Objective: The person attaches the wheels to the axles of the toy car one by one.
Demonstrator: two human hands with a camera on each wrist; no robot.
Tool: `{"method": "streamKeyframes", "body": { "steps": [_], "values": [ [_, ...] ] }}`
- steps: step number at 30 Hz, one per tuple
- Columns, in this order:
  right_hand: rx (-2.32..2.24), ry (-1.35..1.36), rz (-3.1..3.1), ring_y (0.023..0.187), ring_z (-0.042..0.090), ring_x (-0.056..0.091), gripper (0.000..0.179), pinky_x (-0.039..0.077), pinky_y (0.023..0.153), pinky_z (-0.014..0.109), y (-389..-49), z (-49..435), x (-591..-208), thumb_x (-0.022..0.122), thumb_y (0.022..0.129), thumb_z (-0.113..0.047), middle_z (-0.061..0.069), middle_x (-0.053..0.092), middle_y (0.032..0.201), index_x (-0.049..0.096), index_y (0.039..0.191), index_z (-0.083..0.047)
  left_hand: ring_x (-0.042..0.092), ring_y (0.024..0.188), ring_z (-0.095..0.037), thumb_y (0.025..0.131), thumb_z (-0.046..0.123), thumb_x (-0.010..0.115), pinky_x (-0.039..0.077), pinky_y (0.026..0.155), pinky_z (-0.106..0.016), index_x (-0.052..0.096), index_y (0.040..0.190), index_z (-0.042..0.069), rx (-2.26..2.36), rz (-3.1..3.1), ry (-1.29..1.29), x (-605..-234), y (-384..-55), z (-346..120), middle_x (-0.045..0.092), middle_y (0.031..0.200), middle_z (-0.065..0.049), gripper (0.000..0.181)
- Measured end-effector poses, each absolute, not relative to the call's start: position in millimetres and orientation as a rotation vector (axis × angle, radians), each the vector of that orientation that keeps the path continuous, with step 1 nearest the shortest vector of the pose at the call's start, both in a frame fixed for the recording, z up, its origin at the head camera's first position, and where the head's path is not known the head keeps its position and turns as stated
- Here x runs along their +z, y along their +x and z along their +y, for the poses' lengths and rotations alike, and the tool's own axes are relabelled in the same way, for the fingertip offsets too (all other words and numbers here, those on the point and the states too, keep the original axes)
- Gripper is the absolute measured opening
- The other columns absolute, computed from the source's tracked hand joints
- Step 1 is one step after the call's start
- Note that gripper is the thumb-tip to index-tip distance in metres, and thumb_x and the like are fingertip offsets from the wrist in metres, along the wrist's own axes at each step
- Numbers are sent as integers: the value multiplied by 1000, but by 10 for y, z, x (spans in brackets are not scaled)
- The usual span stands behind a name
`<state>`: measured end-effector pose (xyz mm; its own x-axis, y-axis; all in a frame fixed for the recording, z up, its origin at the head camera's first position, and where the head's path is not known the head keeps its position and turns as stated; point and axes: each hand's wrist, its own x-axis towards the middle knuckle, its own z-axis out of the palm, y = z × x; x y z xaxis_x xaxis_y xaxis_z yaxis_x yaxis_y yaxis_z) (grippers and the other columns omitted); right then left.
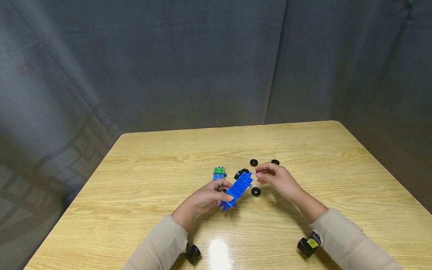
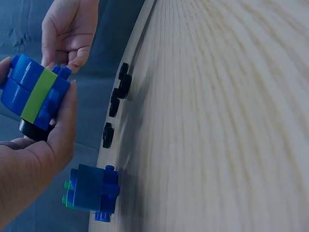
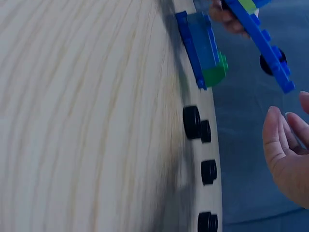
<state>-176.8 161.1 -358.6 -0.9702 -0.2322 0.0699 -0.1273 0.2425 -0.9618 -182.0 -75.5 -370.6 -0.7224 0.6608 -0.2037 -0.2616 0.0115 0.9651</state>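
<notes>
My left hand (image 1: 210, 195) grips a long blue toy-brick car base (image 1: 239, 188), thumb on its studded side, tilted up to the right above the table. The left wrist view shows blue bricks with a lime-green strip (image 2: 38, 95) on its other side. A black wheel (image 3: 273, 63) sits on the base. Just right of its far end is my right hand (image 1: 276, 180), fingers bent loosely and thumb near the fingertips; in the right wrist view nothing shows between them. Close to it on the table lie loose black wheels (image 1: 255, 191).
Behind my left hand, a small blue and green brick build (image 1: 219, 171) rests on the wooden table (image 1: 162, 157). Two more wheels lie farther back, one at centre (image 1: 254, 162) and one to the right (image 1: 275, 162). Grey curtains (image 1: 189, 67) hang beyond the table's far edge.
</notes>
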Motion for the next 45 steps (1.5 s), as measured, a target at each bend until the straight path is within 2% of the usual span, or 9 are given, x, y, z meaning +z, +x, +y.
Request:
{"method": "streamKeyframes", "body": {
  "steps": [4,12,19,23,31,37,45],
  "values": [
    [-1848,-320,2439,84,34,54,33,46,74,39,-1762,1697,-3598,55,84,-10,27,52,99,48,107,13,47,72,-12,73,8,62,39,59,-23,39,112,-6,1794,1634,403,-3705,-1815,-767,43,93,-7,48],
    [-1811,-231,2514,82,27,55,35,47,73,34,-1765,1891,-3624,54,84,-9,24,52,97,45,110,14,45,78,-14,73,9,62,38,60,-23,38,120,-6,1800,1648,379,-3717,-1820,-793,42,99,-8,55],
    [-1728,-167,2594,90,32,53,37,47,74,35,-1789,2045,-3655,53,85,-12,26,52,102,45,111,13,48,76,-13,74,7,61,39,60,-23,37,121,-5,1827,1641,353,-3710,-1811,-808,43,97,-7,54],
    [-1644,-134,2648,93,33,51,37,46,75,37,-1814,2124,-3683,53,86,-14,23,53,103,46,112,11,48,76,-13,74,5,60,39,60,-23,37,120,-5,1846,1626,351,-3693,-1807,-819,42,95,-7,52],
    [-1491,-83,2692,90,27,50,41,43,74,37,-1854,2191,-3714,55,84,-15,21,53,103,45,114,10,52,78,-14,75,5,59,44,62,-26,34,122,-5,1863,1600,354,-3682,-1824,-835,43,99,-10,54],
    [-1364,-88,2700,95,32,47,44,43,74,37,-1874,2210,-3739,57,81,-11,26,48,106,43,115,12,53,81,-16,75,5,59,45,65,-27,34,123,-5,1884,1598,348,-3657,-1832,-845,43,101,-11,55],
    [-1283,-179,2721,93,36,47,44,41,75,41,-1929,2231,-3817,60,76,-5,26,49,103,44,113,15,54,77,-16,73,5,60,45,62,-26,33,121,-5,1908,1582,368,-3639,-1826,-849,44,96,-10,56]
  ]
}}
